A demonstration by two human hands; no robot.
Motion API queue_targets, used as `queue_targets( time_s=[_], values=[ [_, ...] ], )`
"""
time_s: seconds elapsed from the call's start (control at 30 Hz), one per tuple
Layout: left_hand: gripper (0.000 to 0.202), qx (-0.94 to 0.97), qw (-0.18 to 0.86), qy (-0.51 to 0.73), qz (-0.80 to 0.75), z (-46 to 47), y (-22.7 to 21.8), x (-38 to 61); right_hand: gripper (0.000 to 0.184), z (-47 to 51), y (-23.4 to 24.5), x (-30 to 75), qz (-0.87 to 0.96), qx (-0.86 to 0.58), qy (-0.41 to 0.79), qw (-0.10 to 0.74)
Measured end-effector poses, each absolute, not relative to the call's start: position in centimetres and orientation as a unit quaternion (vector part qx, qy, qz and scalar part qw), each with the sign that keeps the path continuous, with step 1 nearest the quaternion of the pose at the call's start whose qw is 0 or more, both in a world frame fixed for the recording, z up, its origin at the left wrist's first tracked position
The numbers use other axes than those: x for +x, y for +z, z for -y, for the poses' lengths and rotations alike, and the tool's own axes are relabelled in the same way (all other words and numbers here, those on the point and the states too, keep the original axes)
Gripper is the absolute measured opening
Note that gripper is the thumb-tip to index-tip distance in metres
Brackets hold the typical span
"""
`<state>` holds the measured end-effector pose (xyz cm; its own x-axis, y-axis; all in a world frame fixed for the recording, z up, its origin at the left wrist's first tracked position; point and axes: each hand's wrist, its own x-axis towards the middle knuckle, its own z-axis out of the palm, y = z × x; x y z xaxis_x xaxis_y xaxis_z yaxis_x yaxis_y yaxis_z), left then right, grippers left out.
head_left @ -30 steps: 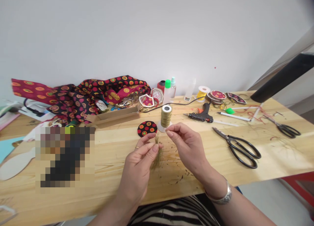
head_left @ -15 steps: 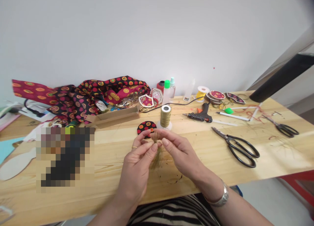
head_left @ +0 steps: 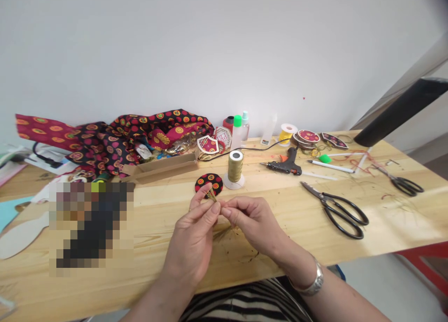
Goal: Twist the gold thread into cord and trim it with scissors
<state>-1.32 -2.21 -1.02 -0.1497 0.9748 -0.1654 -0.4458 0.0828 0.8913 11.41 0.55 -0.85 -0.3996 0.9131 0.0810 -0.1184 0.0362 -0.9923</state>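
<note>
A bundle of olive-gold threads (head_left: 212, 195) is pinched between the thumb and fingers of my left hand (head_left: 192, 235), its short ends sticking up past the fingertips. Longer strands (head_left: 226, 232) trail below, between the hands and over the tabletop. My right hand (head_left: 255, 224) is closed in a pinch right beside the left fingertips; what lies between its thumb and forefinger is too small to make out. Just beyond the hands stands a spool of olive-gold thread (head_left: 235, 168). A round black-and-red patterned fabric piece (head_left: 210, 179) lies left of the spool, partly behind my left fingers.
Large black-handled scissors (head_left: 338, 210) lie to the right, a glue gun (head_left: 287, 164) behind them. Smaller scissors (head_left: 406, 184) are farther right. Patterned cloth (head_left: 122, 130) and a cardboard box (head_left: 164, 168) sit at the back left. Bottles (head_left: 238, 133) stand by the wall.
The thread bundle now tilts left and its ends are gathered tighter, where they fanned upward before. My right fingers have curled in and closed to a pinch by the left fingertips.
</note>
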Motion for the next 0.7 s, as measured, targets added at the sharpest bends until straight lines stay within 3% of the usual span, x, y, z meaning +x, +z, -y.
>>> queue_targets(
  time_s=[0.47, 0.7],
  values=[
    [0.010, 0.215, 0.557, 0.656, -0.461, 0.9, 0.2, -2.7, 0.025, -0.8, -0.8, 13.9, 0.627, -0.430, 0.547, 0.351],
    [0.014, 0.196, 0.519, 0.684, -0.474, 0.5, 0.3, -4.5, 0.026, -1.3, -1.2, 15.5, 0.630, -0.462, 0.515, 0.352]
  ],
)
